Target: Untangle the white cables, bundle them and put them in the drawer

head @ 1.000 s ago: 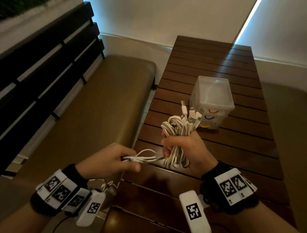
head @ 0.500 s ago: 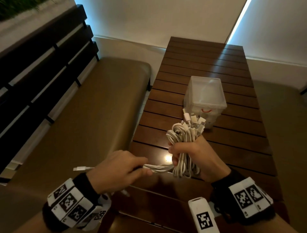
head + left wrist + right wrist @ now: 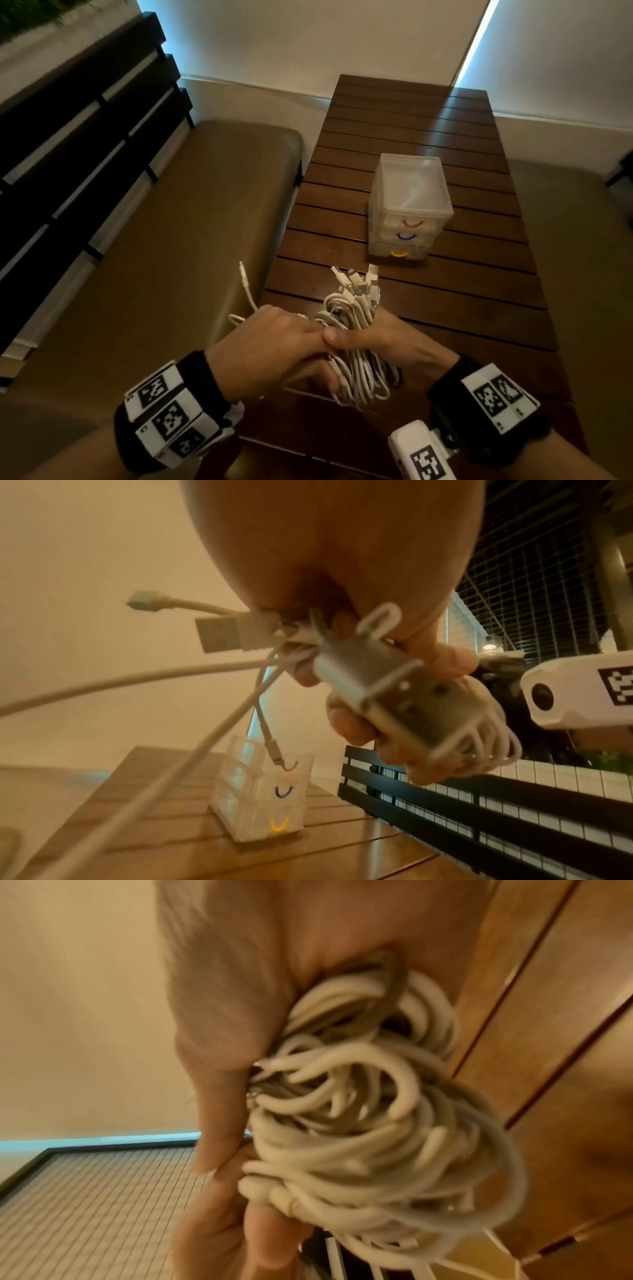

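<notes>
My right hand (image 3: 387, 339) grips a coiled bundle of white cables (image 3: 356, 329) round its middle, above the near end of the table. Several plugs (image 3: 359, 281) stick up from the bundle's top and loops hang below my fist. My left hand (image 3: 291, 346) is pressed against the bundle's left side and holds a loose white cable (image 3: 248, 294), whose plug end points up to the left. In the left wrist view that cable (image 3: 137, 680) runs out from under my palm. The right wrist view shows the coils (image 3: 359, 1110) blurred in my fist. The clear drawer unit (image 3: 411, 205) stands shut farther up the table.
The dark slatted wooden table (image 3: 462, 294) runs away from me towards a pale wall. A brown padded bench (image 3: 154, 257) with a dark slatted back lies along the left. Another padded seat (image 3: 582, 274) is at the right. The drawers have red, blue and yellow handles.
My left hand has come in from the left to the bundle, bringing the loose cable with it. The cable's free end now sticks up on the left. My right hand keeps its grip.
</notes>
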